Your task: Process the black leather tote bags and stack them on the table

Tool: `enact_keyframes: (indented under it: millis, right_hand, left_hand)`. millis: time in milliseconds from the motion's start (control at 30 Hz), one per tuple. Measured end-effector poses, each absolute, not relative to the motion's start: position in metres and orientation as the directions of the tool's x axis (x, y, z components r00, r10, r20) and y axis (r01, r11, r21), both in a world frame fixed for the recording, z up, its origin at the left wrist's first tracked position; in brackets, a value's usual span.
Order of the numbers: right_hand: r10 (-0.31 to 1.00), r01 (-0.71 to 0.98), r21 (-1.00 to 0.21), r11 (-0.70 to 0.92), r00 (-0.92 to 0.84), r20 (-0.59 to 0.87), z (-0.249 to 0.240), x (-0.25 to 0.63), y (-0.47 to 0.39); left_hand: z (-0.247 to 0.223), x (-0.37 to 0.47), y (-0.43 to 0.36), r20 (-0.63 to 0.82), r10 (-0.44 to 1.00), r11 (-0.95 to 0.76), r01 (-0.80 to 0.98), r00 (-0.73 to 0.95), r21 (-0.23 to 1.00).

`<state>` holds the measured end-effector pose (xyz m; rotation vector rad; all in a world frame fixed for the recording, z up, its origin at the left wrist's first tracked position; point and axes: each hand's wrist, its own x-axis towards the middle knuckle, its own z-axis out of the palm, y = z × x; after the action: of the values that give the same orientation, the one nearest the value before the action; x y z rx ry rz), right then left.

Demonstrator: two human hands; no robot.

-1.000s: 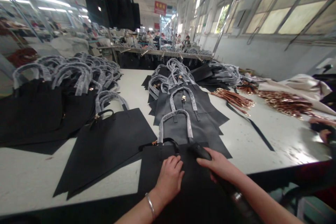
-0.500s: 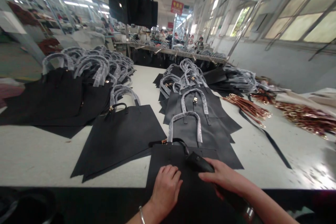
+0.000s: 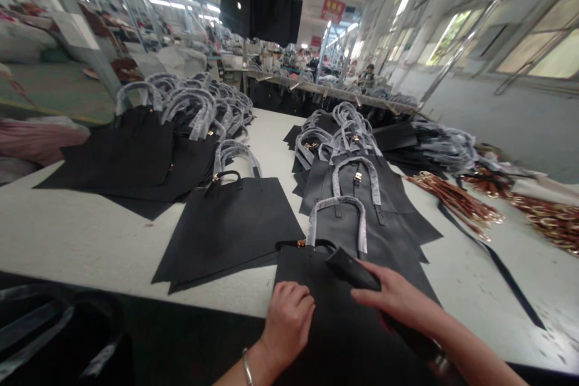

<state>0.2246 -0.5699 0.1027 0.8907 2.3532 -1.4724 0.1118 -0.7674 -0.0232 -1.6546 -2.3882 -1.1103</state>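
Note:
A black handbag panel [image 3: 312, 319] with a clear-wrapped handle [image 3: 337, 202] lies in front of me and hangs over the table's near edge. My left hand [image 3: 289, 316], a silver bangle on its wrist, rests on the panel's left part with fingers curled; whatever they hold is hidden. My right hand [image 3: 395, 295] is closed round a long black hand tool [image 3: 357, 271], its blunt, wide end near the panel's top edge. Its exact kind does not show. A short black strap [image 3: 323, 243] with a gold clasp [image 3: 301, 243] lies along that top edge.
Black bags [image 3: 239, 226] with wrapped handles lie in overlapping piles at left and along the middle. Brown straps with gold rings [image 3: 456, 196] and a loose black strap [image 3: 497, 265] lie at right. Wrapped handles [image 3: 40, 319] show below the table edge at lower left.
The view has turned left, so the table and bags appear further right. Both hands keep nearly the same pose on the bag, with the black tool still in my right hand.

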Motion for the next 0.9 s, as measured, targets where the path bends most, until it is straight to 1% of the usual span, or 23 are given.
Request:
enact_keyframes:
  millis: [67, 133, 200, 267, 333, 400, 500, 567, 633, 733, 800, 833, 900]
  right_hand:
    - [0.27, 0.615, -0.733, 0.291, -0.788, -0.554, 0.097, 0.228, -0.58]
    - [0.204, 0.623, -0.732, 0.277, -0.782, -0.588, 0.09, 0.226, -0.589]
    - [0.175, 0.626, -0.733, 0.265, -0.779, -0.602, 0.084, 0.219, -0.595]
    - [0.171, 0.626, -0.735, 0.26, -0.779, -0.603, 0.08, 0.209, -0.6]
    - [0.179, 0.606, -0.741, 0.289, -0.795, -0.58, 0.079, 0.197, -0.604]
    - [0.226, 0.567, -0.747, 0.347, -0.823, -0.521, 0.079, 0.185, -0.607]
    - [0.34, 0.496, -0.762, 0.416, -0.862, -0.376, 0.086, 0.174, -0.608]
    - [0.42, 0.475, -0.766, 0.433, -0.858, -0.295, 0.095, 0.176, -0.603]
    - [0.487, 0.488, -0.748, 0.449, -0.836, -0.252, 0.103, 0.187, -0.594]
    - [0.564, 0.556, -0.695, 0.456, -0.785, -0.257, 0.108, 0.213, -0.581]
    - [0.605, 0.608, -0.662, 0.438, -0.744, -0.284, 0.1, 0.234, -0.576]
    - [0.619, 0.63, -0.648, 0.427, -0.726, -0.298, 0.093, 0.244, -0.574]
    - [0.648, 0.681, -0.626, 0.38, -0.678, -0.345, 0.076, 0.262, -0.57]
  left_hand:
    - [-0.024, 0.105, -0.773, 0.391, 0.765, 0.268, 0.804, -0.512, 0.531]
    - [-0.026, 0.101, -0.776, 0.381, 0.75, 0.292, 0.788, -0.54, 0.542]
    - [-0.028, 0.1, -0.777, 0.368, 0.758, 0.297, 0.788, -0.538, 0.54]
    - [-0.03, 0.1, -0.776, 0.351, 0.768, 0.314, 0.794, -0.535, 0.521]
    - [-0.031, 0.101, -0.775, 0.339, 0.777, 0.331, 0.803, -0.53, 0.495]
    - [-0.031, 0.102, -0.774, 0.339, 0.779, 0.344, 0.812, -0.527, 0.472]
    - [-0.03, 0.103, -0.775, 0.328, 0.784, 0.359, 0.816, -0.527, 0.453]
    - [-0.028, 0.101, -0.775, 0.291, 0.8, 0.36, 0.808, -0.524, 0.467]
    - [-0.024, 0.095, -0.772, 0.265, 0.781, 0.394, 0.776, -0.565, 0.492]
    - [-0.015, 0.077, -0.758, 0.249, 0.653, 0.55, 0.674, -0.715, 0.493]
    - [-0.009, 0.063, -0.744, 0.203, 0.599, 0.633, 0.613, -0.775, 0.473]
    - [-0.006, 0.056, -0.737, 0.164, 0.599, 0.654, 0.597, -0.784, 0.465]
    - [-0.001, 0.045, -0.725, 0.09, 0.645, 0.645, 0.604, -0.759, 0.469]
